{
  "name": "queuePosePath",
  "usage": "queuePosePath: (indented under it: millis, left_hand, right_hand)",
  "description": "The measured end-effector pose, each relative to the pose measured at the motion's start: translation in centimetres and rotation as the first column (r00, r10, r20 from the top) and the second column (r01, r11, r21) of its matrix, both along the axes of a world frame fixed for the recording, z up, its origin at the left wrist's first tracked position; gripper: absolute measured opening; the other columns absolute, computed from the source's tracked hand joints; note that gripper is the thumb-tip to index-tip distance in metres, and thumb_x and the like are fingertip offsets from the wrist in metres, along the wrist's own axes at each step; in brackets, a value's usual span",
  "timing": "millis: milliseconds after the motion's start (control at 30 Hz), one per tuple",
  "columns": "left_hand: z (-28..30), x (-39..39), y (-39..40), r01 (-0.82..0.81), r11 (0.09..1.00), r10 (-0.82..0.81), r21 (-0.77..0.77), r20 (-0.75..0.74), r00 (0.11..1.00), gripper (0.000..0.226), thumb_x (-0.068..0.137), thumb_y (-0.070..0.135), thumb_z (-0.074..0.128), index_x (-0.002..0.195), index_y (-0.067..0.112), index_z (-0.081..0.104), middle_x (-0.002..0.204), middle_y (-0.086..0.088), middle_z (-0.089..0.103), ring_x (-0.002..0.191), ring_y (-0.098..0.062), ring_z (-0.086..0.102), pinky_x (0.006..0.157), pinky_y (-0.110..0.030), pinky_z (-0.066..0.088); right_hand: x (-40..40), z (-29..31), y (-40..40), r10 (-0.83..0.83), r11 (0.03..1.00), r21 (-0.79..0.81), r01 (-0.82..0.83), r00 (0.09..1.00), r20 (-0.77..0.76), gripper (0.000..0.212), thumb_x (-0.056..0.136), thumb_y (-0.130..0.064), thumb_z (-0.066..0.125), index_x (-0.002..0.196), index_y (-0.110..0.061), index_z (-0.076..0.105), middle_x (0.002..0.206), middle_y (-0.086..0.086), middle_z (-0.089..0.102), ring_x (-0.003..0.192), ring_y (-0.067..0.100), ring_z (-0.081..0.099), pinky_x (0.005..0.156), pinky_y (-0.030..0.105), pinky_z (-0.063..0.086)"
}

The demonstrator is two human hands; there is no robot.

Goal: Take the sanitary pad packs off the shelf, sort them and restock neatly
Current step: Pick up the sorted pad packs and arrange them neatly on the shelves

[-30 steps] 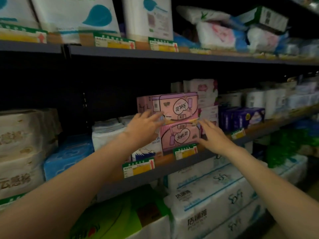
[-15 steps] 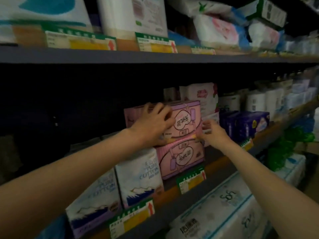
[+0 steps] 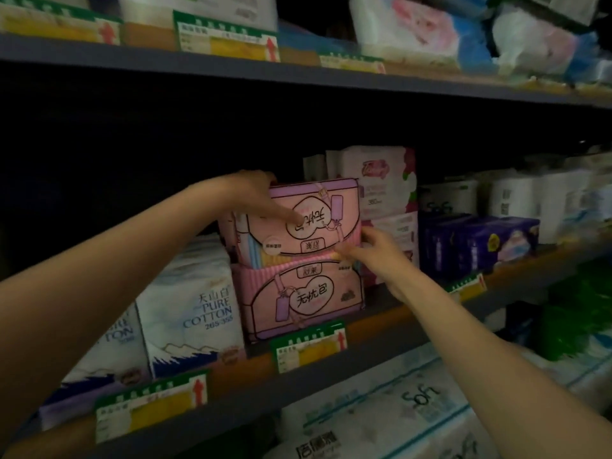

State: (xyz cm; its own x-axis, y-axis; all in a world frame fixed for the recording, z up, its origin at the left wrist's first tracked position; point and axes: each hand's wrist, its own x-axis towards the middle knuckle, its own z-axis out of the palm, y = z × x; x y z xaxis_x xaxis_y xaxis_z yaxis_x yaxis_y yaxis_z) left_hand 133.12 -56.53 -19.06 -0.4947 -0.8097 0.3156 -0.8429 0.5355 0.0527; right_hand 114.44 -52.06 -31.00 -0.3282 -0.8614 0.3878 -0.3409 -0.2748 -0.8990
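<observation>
Lower frame, nearest: white bulk wrapped packs [image 3: 381, 422] under the shelf, printed "Sofy"-like lettering, partly legible only.

Middle shelf, grey metal with orange front strip [image 3: 374, 329]: green-and-yellow price tags with red arrows [image 3: 308, 346] clipped along the edge; their text is too small to read.

Left of centre: white soft pack marked "PURE COTTON 265-355" with a mountain print [image 3: 192, 313], standing upright.

Centre: two pink sanitary pad packs with purple trim, stacked. The lower pink pack [image 3: 298, 299] stands on the shelf, reading "无忧包". The upper pink pack [image 3: 314, 220] sits upside down, its print inverted.

Left hand [image 3: 255, 197]: fingers curled over the upper pack's top left corner, thumb on its face. Right hand [image 3: 374, 253]: fingers pinching its lower right corner, likely to lift or square it.

Right, farther: dark purple boxes [image 3: 477, 243], white rolls behind.
</observation>
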Motion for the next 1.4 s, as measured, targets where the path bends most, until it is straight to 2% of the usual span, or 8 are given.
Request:
queuePosePath:
  millis: [200, 333, 567, 833, 933, 1100, 1233, 1400]
  left_hand:
    - [0.7, -1.3, 3.7, 0.017, 0.997, 0.01, 0.072, -0.353, 0.935, 0.093, 0.064, 0.051, 0.074, 0.143, 0.022, 0.033, 0.128, -0.001, 0.051, 0.097, -0.019, 0.059, 0.08, -0.027, 0.049]
    - [-0.8, -1.8, 7.3, 0.097, 0.99, -0.007, 0.1, -0.657, 0.754, 0.116, 0.043, 0.05, 0.086, 0.143, 0.029, 0.032, 0.128, 0.0, 0.052, 0.094, -0.016, 0.064, 0.072, -0.029, 0.055]
    - [-4.9, -5.5, 11.0, 0.453, 0.89, -0.231, -0.05, -0.907, 0.353, 0.044, 0.069, 0.017, 0.08, 0.108, 0.012, 0.059, 0.093, -0.002, 0.073, 0.088, -0.018, 0.07, 0.066, -0.026, 0.056]
    - [-6.4, -3.6, 10.6, 0.254, 0.967, 0.022, 0.009, -0.999, -0.05, 0.104, 0.061, 0.03, 0.079, 0.147, 0.022, 0.021, 0.142, -0.013, 0.044, 0.112, -0.026, 0.059, 0.084, -0.039, 0.054]
    - [-6.9, -1.0, 10.1, -0.083, 0.994, 0.081, 0.069, -0.984, 0.157, 0.107, 0.07, 0.022, 0.076, 0.149, 0.033, 0.005, 0.155, -0.004, 0.022, 0.135, -0.022, 0.035, 0.108, -0.044, 0.036]
    - [-8.3, -0.9, 7.5, -0.345, 0.925, 0.253, -0.159, -0.419, 0.872, 0.106, 0.076, 0.029, 0.075, 0.146, 0.037, -0.004, 0.158, -0.004, 0.0, 0.145, -0.031, 0.007, 0.116, -0.047, 0.015]
    - [-9.6, -0.9, 6.2, -0.462, 0.863, 0.421, -0.203, -0.216, 0.881, 0.111, 0.077, 0.044, 0.071, 0.131, 0.05, -0.026, 0.157, -0.01, -0.008, 0.138, -0.041, 0.023, 0.11, -0.054, 0.025]
    - [-10.4, -0.7, 5.7, -0.47, 0.845, 0.398, -0.255, -0.287, 0.871, 0.116, 0.074, 0.039, 0.075, 0.131, 0.034, -0.027, 0.156, -0.017, 0.002, 0.142, -0.039, 0.01, 0.115, -0.048, 0.011]
  right_hand:
    - [-2.4, -0.4, 1.5, 0.307, 0.929, -0.289, -0.231, 0.918, 0.252, 0.04, 0.086, -0.023, 0.064, 0.126, -0.019, 0.059, 0.118, -0.007, 0.065, 0.111, 0.006, 0.058, 0.085, 0.018, 0.047]
    - [-3.5, 2.4, 3.7, 0.679, 0.711, -0.557, -0.429, 0.625, 0.385, 0.055, 0.079, -0.007, 0.065, 0.129, -0.025, 0.051, 0.12, 0.002, 0.064, 0.104, 0.015, 0.065, 0.079, 0.027, 0.055]
    - [-5.0, 6.7, 7.4, 0.587, 0.645, -0.573, -0.505, 0.808, -0.051, 0.092, 0.062, -0.029, 0.075, 0.143, -0.028, 0.03, 0.149, -0.016, 0.033, 0.127, -0.001, 0.044, 0.104, 0.037, 0.043]
    - [-6.3, 10.4, 3.3, 0.166, 0.837, -0.199, -0.51, 0.583, -0.796, 0.096, 0.07, -0.022, 0.081, 0.146, -0.038, 0.025, 0.129, 0.0, 0.044, 0.12, 0.015, 0.046, 0.098, 0.026, 0.038]
    - [-4.2, 11.6, 0.3, 0.058, 0.902, -0.089, -0.422, 0.325, -0.944, 0.078, 0.075, -0.032, 0.077, 0.142, -0.033, 0.038, 0.132, 0.006, 0.051, 0.12, 0.023, 0.048, 0.099, 0.033, 0.04]
    - [-2.3, 11.9, -2.0, -0.125, 0.914, -0.256, -0.316, 0.38, -0.916, 0.043, 0.093, -0.034, 0.055, 0.133, -0.017, 0.052, 0.132, 0.008, 0.055, 0.121, 0.025, 0.051, 0.098, 0.035, 0.042]
    - [-4.4, 5.2, -1.0, -0.001, 0.948, -0.227, -0.221, 0.714, -0.7, 0.107, 0.071, -0.052, 0.072, 0.149, -0.037, 0.0, 0.158, 0.004, -0.005, 0.145, 0.028, 0.01, 0.114, 0.048, 0.019]
    - [-1.8, 0.4, -1.4, -0.052, 0.928, -0.275, -0.251, 0.644, -0.764, 0.12, 0.076, -0.039, 0.073, 0.141, -0.037, -0.028, 0.155, 0.011, -0.016, 0.14, 0.025, 0.024, 0.101, 0.035, 0.042]
